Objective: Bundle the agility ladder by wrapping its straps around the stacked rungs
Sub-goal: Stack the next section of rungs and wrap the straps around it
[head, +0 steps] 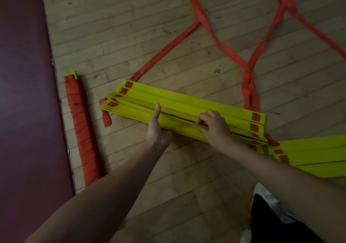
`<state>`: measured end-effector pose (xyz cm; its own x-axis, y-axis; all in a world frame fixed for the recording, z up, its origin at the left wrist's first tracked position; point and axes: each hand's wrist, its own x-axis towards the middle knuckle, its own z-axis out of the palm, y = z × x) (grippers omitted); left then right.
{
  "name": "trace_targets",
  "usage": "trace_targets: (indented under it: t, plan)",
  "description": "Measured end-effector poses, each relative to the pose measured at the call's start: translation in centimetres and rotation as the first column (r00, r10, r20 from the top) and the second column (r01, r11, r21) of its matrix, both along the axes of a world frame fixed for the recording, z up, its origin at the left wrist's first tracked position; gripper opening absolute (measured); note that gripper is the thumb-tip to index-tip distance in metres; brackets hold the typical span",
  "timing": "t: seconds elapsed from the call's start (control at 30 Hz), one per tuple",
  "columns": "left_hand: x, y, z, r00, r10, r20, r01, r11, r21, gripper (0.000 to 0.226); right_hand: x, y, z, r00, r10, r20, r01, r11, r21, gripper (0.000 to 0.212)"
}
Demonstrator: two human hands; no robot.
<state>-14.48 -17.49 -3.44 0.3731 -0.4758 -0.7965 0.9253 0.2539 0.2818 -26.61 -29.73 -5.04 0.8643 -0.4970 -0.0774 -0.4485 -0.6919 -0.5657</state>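
Bracing left hand point(158, 130): I am watching it gripping the rungs point(187, 104) near the middle of the stack. Its thumb is lying straight across the top and its palm is pressing on the near edge. The fingers are hiding underneath.
Right hand point(215, 125): its fingers are curling down, and the tips are pinching the edge of one slat just to the right of the left hand.
Rungs: flat yellow slats are lying on the floor point(131, 36) in front of me, slanting from upper left to lower right. They are fanning out loosely rather than sitting square, and a dark gap is showing between two layers. Orange patches are showing at both ends.
Straps point(249, 70): orange bands are trailing loose from the ends of the stack, twisting and crossing over the floor toward the far side. None is going round the stack yet.
Strap end point(106, 119): a short piece is sticking out at the left end of the stack.
Wrapped bundle point(80, 130): it is lying well left of the stack, wound in orange strap, with a yellow corner peeking out at its far end.
Mat point(24, 93): dark maroon, it is filling the left side, with its edge running just beside the bundle.
Second pile point(310, 156): more yellow slats are lying at the right edge, just beside the right end of the stack.
Dark clothing point(277, 224): it is showing at the bottom right, too dim for me to be telling more.
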Motion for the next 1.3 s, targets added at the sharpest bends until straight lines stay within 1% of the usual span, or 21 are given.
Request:
trace_targets:
  t: [0.07,0.13,0.2,0.23,0.27,0.3,0.4,0.47,0.53,0.6,0.63,0.73,0.83,0.9,0.97,1.07,1.1,1.13,1.2,1.23,1.3]
  plan:
    - [-0.1,0.0,0.3,0.998,-0.063,0.004,0.062,0.995,0.074,0.058,-0.5,0.2,-0.2,0.997,0.066,0.049,-0.066,0.998,-0.005,0.013]
    - [-0.2,-0.2,0.7,0.996,-0.093,-0.009,0.093,0.983,0.157,0.054,-1.0,0.3,-0.4,0.992,0.114,0.046,-0.115,0.993,0.014,0.008]
    - [-0.2,-0.3,0.7,0.996,-0.086,0.002,0.083,0.969,0.231,0.048,-1.4,0.4,-0.5,0.988,0.154,0.031,-0.155,0.986,0.058,0.011]
    - [-0.2,-0.2,0.6,0.996,-0.082,0.033,0.073,0.97,0.232,0.047,-1.5,0.4,-0.5,0.987,0.157,0.019,-0.158,0.983,0.094,0.011]
    - [-0.2,-0.1,0.5,0.994,-0.083,0.064,0.067,0.971,0.23,0.046,-1.5,0.5,-0.5,0.989,0.145,0.005,-0.144,0.98,0.133,0.011]
    - [-0.2,0.0,0.3,0.996,-0.074,0.056,0.06,0.973,0.224,0.044,-1.3,0.5,-0.5,0.993,0.119,-0.013,-0.115,0.979,0.17,0.011]
    - [-0.2,0.4,-0.4,0.992,-0.106,0.069,0.077,0.939,0.335,0.016,-0.4,-0.2,-0.4,0.997,-0.036,-0.066,0.051,0.969,0.243,0.018]
    - [-0.1,0.6,-0.5,0.992,-0.107,0.062,0.077,0.925,0.372,0.027,-0.1,-0.9,-0.5,0.992,-0.105,-0.075,0.118,0.975,0.19,0.019]
    - [-0.1,0.6,-0.3,0.998,-0.055,0.019,0.046,0.945,0.325,0.025,0.1,-1.4,-0.7,0.978,-0.114,-0.177,0.14,0.98,0.144,0.035]
    - [-0.3,0.5,-0.3,1.0,-0.003,-0.018,0.007,0.972,0.233,0.016,0.5,-1.7,-0.9,0.943,-0.102,-0.316,0.151,0.979,0.134,0.043]
    - [-0.3,0.5,-0.4,0.999,0.028,-0.031,-0.021,0.977,0.213,0.019,0.7,-1.7,-1.0,0.926,-0.097,-0.365,0.158,0.977,0.141,0.044]
    - [-0.4,0.5,-0.7,0.996,0.081,-0.027,-0.074,0.973,0.217,0.018,1.2,-1.9,-0.9,0.902,-0.135,-0.411,0.247,0.94,0.234,0.046]
    - [-0.8,0.2,-0.1,1.0,-0.003,0.011,0.0,0.961,0.278,0.019,1.6,-2.3,-0.4,0.879,-0.114,-0.464,0.243,0.943,0.229,0.049]
    - [-1.1,0.0,0.2,0.998,-0.036,0.047,0.022,0.961,0.276,0.021,1.7,-2.2,0.0,0.901,-0.112,-0.419,0.198,0.965,0.17,0.041]
    - [-1.3,-0.2,0.7,0.999,-0.025,0.048,0.012,0.967,0.253,0.023,1.4,-1.5,0.5,0.943,-0.126,-0.308,0.167,0.98,0.112,0.026]
    - [-1.2,-0.2,1.4,1.0,-0.014,-0.014,0.017,0.971,0.239,0.027,0.3,-0.2,0.5,0.983,-0.046,-0.175,0.043,0.999,-0.022,0.014]
    - [-1.0,0.0,1.4,0.999,0.007,-0.051,0.004,0.979,0.203,0.027,-0.1,0.1,0.4,0.992,0.002,-0.129,-0.009,0.999,-0.05,0.011]
    - [-0.9,0.2,1.2,0.997,0.031,-0.07,-0.021,0.989,0.146,0.025,-0.6,0.2,0.3,0.994,0.055,-0.096,-0.061,0.996,-0.063,0.013]
    - [-0.7,0.3,0.7,0.996,0.053,-0.069,-0.049,0.997,0.059,0.02,-1.3,0.2,0.0,0.991,0.131,-0.033,-0.133,0.988,-0.072,0.03]
    - [-0.6,0.3,0.5,0.998,0.024,-0.062,-0.021,0.998,0.057,0.024,-1.6,0.1,-0.2,0.988,0.153,-0.011,-0.153,0.987,-0.056,0.036]
    - [-0.6,0.1,0.3,0.995,-0.086,-0.056,0.091,0.991,0.098,0.036,-1.6,0.0,-0.1,0.991,0.134,-0.019,-0.133,0.991,0.028,0.038]
